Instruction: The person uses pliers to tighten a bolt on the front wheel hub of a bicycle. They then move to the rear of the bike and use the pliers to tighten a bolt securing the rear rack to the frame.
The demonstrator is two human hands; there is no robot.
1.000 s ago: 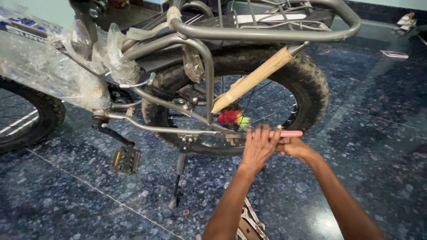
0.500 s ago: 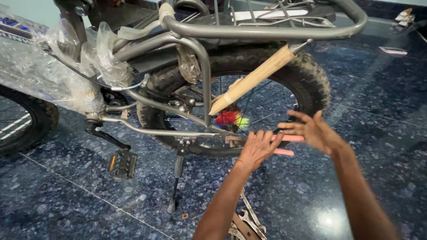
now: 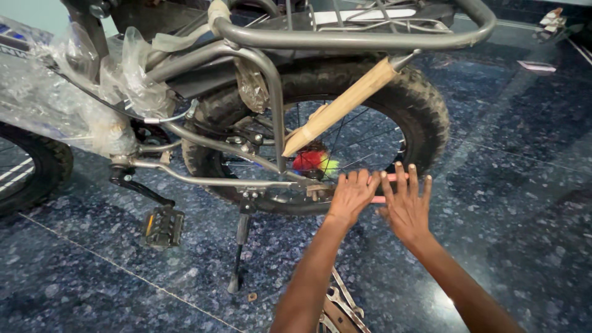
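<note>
A bicycle stands on its kickstand (image 3: pixel 238 256), its knobbly rear wheel (image 3: pixel 414 105) in front of me. My left hand (image 3: pixel 350 197) is curled around the head end of a pink-handled tool (image 3: pixel 387 177) at the rear axle, next to a red and green spoke ornament (image 3: pixel 313 161). Just to its right, my right hand (image 3: pixel 407 206) lies flat with fingers spread over the tool's two pink handles. The tool's jaws and the axle nut are hidden behind my left hand.
A cardboard-wrapped stay (image 3: pixel 339 114) slants down from the grey rear rack (image 3: pixel 370 38). Plastic wrap (image 3: pixel 55 98) covers the frame at left. A pedal (image 3: pixel 163 227) hangs low. Several metal spanners (image 3: pixel 340 303) lie on the dark blue tiled floor (image 3: pixel 518 185) under my arms.
My right hand let go of the pink handle, lifted away to the right with fingers open, then came back flat over the handles. My left hand stayed at the axle.
</note>
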